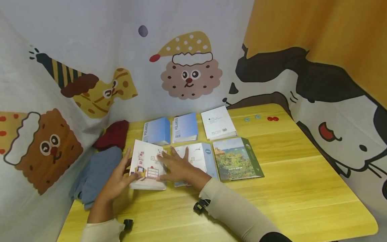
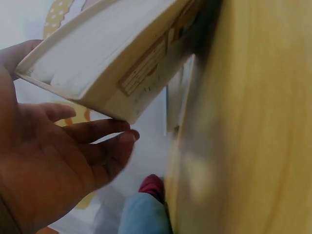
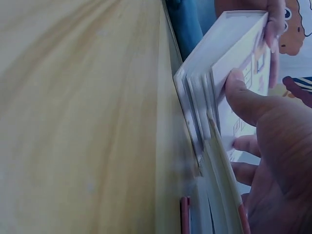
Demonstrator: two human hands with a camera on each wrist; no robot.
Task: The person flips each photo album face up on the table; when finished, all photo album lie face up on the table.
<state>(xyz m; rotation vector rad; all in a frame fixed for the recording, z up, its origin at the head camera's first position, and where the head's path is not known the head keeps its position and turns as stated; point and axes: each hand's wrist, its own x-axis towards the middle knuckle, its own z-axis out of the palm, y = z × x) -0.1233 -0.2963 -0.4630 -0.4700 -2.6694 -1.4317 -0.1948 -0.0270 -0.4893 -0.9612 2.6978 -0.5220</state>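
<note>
A thick photo album (image 1: 145, 164) with a white cover and small furniture drawings lies tilted at the left of the front row. My left hand (image 1: 118, 178) holds it by its left side, thumb over the cover; the left wrist view shows the fingers at the edge of the album (image 2: 126, 68). My right hand (image 1: 178, 168) lies spread across its right part, fingers fairly straight; thumb and fingertips touch the cover of the album (image 3: 239, 117) in the right wrist view. Partly under the right hand is a second white album (image 1: 198, 158) with a blue strip.
Beside it lies a green landscape photo album (image 1: 232, 161). Behind stand two blue albums (image 1: 155, 131) (image 1: 184, 127) and a white one (image 1: 219, 122). Folded blue-grey cloth (image 1: 99, 174) and a dark red cloth (image 1: 113, 134) sit left. Small red discs (image 1: 273, 118) and pale blue discs (image 1: 252, 118) lie back right.
</note>
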